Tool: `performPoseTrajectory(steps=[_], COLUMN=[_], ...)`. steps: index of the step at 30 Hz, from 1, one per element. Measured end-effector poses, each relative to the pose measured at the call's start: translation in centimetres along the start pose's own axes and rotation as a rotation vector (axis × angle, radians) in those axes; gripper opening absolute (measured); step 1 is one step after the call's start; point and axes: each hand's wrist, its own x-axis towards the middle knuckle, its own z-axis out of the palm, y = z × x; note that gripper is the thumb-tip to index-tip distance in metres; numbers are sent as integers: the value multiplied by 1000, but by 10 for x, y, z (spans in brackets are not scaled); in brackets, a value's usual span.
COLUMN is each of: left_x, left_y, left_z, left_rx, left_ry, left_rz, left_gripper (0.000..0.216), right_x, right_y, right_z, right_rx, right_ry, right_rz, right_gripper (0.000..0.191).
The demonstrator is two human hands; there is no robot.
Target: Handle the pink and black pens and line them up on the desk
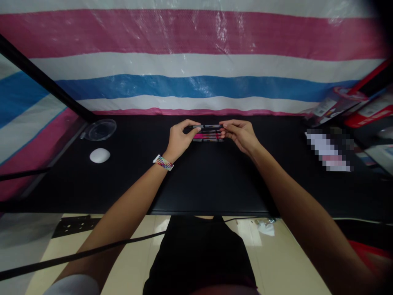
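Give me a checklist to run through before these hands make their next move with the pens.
1. Left hand gripping the dark pen at its left end: ok.
2. Right hand at the same pen's right end: ok.
3. Other pens roughly parallel, just below it in the view: ok.
4. Right hand's fingers off those other pens: cannot tell, they overlap in the view.
5. White rounded object apart from both hands: ok, off to the left.
6. Markings on the dark pen readable: not ok, too small.
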Motion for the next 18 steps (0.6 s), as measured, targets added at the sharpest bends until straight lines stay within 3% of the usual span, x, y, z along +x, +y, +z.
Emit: performPoseTrajectory(steps=[1,6,8,12,14,16,18], left_x=[0,2,3,5,6,7,8], left_y=[-1,-6,-6,-4,-4,-5,-8], left_z=[0,2,2,0,-1,-1,-2], left_rx=[-10,-69,-94,-144,-137,-123,-135], left_ry=[-7,14,27,11,-9,-20,-20], left_rz=[-17,-141,-140,-61,-73,-113,-119], left_gripper=[5,50,48,18,24,43,35], right_x=[0,1,1,2,2,3,3], right_y=[1,4,5,5,4,4,4], right_z=[-1,-1,0,-2,-3,-2,-1], right_rx=[-7,-38,-35,-4,-2,-7,5], right_ry=[-5,-29,-31,-19,-13,-7,-2], right_rz=[-1,-21,-29,-37,-33,-24,-22], right_gripper=[22,32,33,28,26,25,26])
